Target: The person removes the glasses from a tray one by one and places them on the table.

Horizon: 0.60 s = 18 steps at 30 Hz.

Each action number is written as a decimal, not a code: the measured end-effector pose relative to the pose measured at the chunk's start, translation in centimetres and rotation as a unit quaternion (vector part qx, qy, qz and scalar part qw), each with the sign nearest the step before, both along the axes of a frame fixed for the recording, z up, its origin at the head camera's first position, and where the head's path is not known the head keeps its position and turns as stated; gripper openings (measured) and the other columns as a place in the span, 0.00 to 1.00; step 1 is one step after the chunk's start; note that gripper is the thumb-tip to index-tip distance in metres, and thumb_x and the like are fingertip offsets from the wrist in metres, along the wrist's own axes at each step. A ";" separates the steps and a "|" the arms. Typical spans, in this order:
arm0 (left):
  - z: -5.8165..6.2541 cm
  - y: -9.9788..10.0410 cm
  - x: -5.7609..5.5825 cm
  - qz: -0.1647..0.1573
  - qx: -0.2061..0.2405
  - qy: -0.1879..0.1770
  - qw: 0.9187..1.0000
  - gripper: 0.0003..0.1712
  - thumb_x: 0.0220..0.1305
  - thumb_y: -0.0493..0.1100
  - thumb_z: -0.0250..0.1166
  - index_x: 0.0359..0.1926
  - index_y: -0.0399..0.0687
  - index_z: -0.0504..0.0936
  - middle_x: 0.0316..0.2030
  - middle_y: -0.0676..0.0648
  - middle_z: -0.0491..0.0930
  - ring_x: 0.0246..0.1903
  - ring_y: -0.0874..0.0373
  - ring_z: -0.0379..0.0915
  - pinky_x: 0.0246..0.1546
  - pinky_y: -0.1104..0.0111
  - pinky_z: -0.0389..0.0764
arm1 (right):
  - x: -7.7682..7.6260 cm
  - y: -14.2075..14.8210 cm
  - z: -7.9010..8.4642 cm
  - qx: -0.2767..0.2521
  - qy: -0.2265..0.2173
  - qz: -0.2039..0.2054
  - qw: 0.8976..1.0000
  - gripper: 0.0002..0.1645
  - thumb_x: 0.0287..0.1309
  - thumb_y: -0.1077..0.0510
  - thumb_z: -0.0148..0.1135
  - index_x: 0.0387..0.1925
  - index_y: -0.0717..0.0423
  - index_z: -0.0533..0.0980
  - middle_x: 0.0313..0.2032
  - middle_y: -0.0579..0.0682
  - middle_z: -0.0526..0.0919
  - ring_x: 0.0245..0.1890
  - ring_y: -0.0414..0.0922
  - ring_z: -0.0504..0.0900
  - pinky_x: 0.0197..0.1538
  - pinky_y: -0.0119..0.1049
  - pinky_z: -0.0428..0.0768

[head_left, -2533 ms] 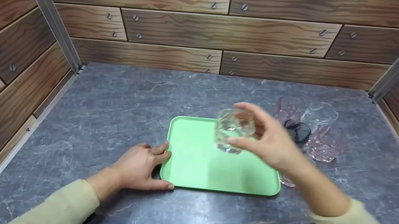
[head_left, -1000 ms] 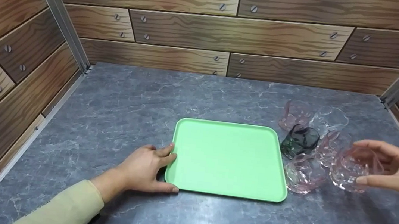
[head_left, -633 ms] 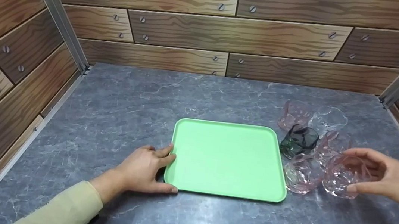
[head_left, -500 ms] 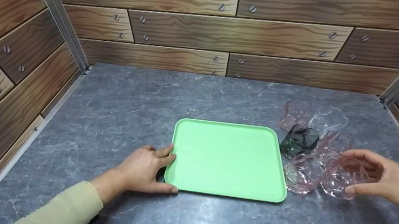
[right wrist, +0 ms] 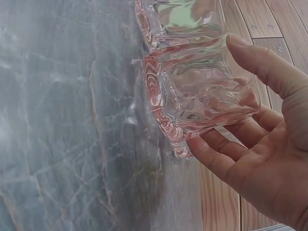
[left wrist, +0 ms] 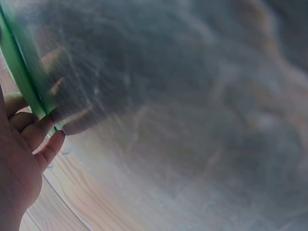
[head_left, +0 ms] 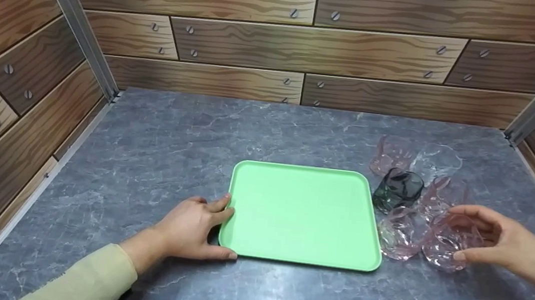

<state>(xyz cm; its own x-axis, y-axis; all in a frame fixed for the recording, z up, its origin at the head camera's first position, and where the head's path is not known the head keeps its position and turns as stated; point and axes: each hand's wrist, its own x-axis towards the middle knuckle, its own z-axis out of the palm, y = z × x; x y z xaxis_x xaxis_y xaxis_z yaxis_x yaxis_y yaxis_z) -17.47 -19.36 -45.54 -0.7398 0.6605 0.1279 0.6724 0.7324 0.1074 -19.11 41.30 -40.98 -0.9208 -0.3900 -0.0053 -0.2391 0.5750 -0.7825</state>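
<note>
A light green tray (head_left: pixel 305 214) lies flat on the table. At its front left corner rests my left hand (head_left: pixel 190 227), fingers along the left edge and thumb along the front edge. The left wrist view shows those fingertips (left wrist: pixel 57 137) at the tray's green edge. My right hand (head_left: pixel 508 248) holds a pinkish drinking glass (right wrist: pixel 197 91) upright between thumb and fingers, low over the table. Close on its left stands another pink glass (head_left: pixel 401 235), near the tray's right edge. Behind them are a dark grey-green glass (head_left: pixel 399 190) and a further pink glass (head_left: pixel 443 195).
Farther back on the right stand a pink glass (head_left: pixel 392 154) and a clear glass (head_left: pixel 437 159). Wood-patterned panels (head_left: pixel 239 43) wall the grey marbled table (head_left: pixel 174 129) at the back and both sides.
My right hand, over the tray with a glass earliest, has moved right, then set the pinkish glass lower and leftward beside the front pink one. My left hand stays at the tray corner.
</note>
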 end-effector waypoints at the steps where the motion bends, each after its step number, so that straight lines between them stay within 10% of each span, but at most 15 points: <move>1: 0.0 0.0 0.0 0.000 0.000 -0.001 1.000 0.58 0.62 0.84 0.59 0.70 0.39 0.79 0.71 0.31 0.72 0.51 0.45 0.86 0.59 0.49 0.79 | 0.0 0.0 -0.1 -0.002 -0.003 -0.001 1.000 0.46 0.53 0.68 0.81 0.71 0.62 0.70 0.58 0.48 0.85 0.56 0.32 0.82 0.53 0.25 0.80; 18: 0.6 -0.4 -0.6 0.002 -0.012 -0.010 1.000 0.59 0.63 0.84 0.58 0.72 0.40 0.78 0.72 0.31 0.70 0.51 0.43 0.86 0.59 0.48 0.79 | -0.7 -0.3 0.0 0.007 -0.007 0.007 1.000 0.48 0.59 0.65 0.78 0.76 0.63 0.65 0.64 0.50 0.81 0.58 0.28 0.79 0.55 0.26 0.79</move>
<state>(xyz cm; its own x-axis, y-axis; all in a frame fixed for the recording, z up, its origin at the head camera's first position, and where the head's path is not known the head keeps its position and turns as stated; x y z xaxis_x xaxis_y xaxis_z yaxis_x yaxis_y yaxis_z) -18.08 -19.81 -44.97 -0.7452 0.6598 0.0966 0.6669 0.7381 0.1028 -19.81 41.05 -41.01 -0.9152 -0.4023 -0.0248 -0.2353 0.5831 -0.7776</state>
